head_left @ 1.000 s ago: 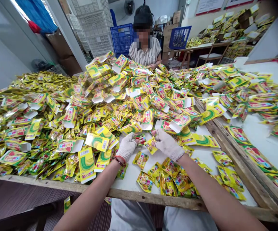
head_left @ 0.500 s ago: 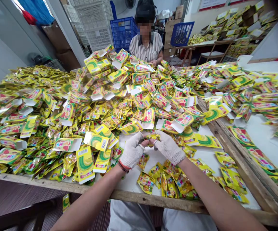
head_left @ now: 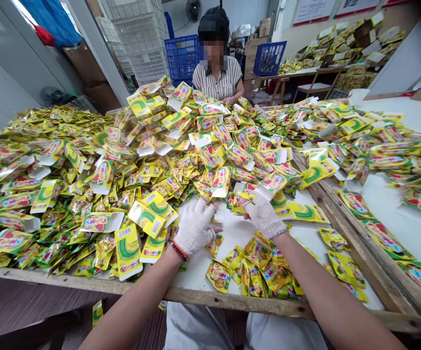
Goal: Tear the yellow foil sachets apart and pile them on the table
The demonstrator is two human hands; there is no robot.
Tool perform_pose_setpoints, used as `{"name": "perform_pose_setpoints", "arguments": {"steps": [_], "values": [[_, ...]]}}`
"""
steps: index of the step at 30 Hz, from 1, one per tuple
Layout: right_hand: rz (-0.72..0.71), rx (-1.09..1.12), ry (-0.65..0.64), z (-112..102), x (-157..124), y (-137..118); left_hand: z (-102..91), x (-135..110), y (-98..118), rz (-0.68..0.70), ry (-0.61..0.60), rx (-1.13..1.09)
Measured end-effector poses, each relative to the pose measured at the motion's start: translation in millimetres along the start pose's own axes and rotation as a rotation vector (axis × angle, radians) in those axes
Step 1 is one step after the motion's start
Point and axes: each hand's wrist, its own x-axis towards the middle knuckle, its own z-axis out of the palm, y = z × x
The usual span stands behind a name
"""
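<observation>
My left hand (head_left: 195, 226), in a white knit glove, lies on the white tabletop (head_left: 234, 232) with its fingers stretched toward the pile and its thumb out to the right. It holds nothing that I can see. My right hand (head_left: 264, 217), gloved too, is closed on small yellow sachets (head_left: 238, 202) at the near edge of the big heap. Flat yellow-green cartons (head_left: 146, 218) lie just left of my left hand. A small heap of loose sachets (head_left: 259, 270) sits below my right wrist near the wooden table edge (head_left: 232, 301).
A huge pile of yellow cartons and sachets (head_left: 159, 146) covers the table. A person in a striped shirt (head_left: 218, 80) works at the far side. Blue crates (head_left: 182, 56) and white crates (head_left: 141, 43) stand behind. A wooden rail (head_left: 345, 231) separates the right table.
My hands were together, pinching a sachet between them. They have parted: the left dropped flat to the table, the right moved up and right to the heap's edge with sachets.
</observation>
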Motion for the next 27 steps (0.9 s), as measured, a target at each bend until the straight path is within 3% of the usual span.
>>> {"name": "perform_pose_setpoints", "arguments": {"steps": [5,8,13,19,22,27], "values": [[0.002,0.081,-0.040,11.5,-2.5,6.2,1.2,8.9,-16.5,-0.080,-0.091,0.012],[-0.010,0.075,-0.060,14.6,-6.5,5.2,1.2,9.5,-15.4,-0.139,-0.092,-0.005],[-0.092,-0.188,-0.116,6.2,-12.5,-3.8,-3.4,2.8,1.2,-0.146,-0.011,-0.064],[-0.273,-0.368,-0.311,-1.2,-12.4,-9.1,-5.2,0.2,12.4,-0.073,0.009,-0.013],[-0.308,-0.449,-0.261,4.0,-12.1,-5.7,-1.4,1.4,16.7,-0.010,-0.029,0.014],[-0.079,-0.256,-0.229,5.8,-12.0,-1.7,1.1,4.2,19.3,-0.115,0.031,0.023]]}}
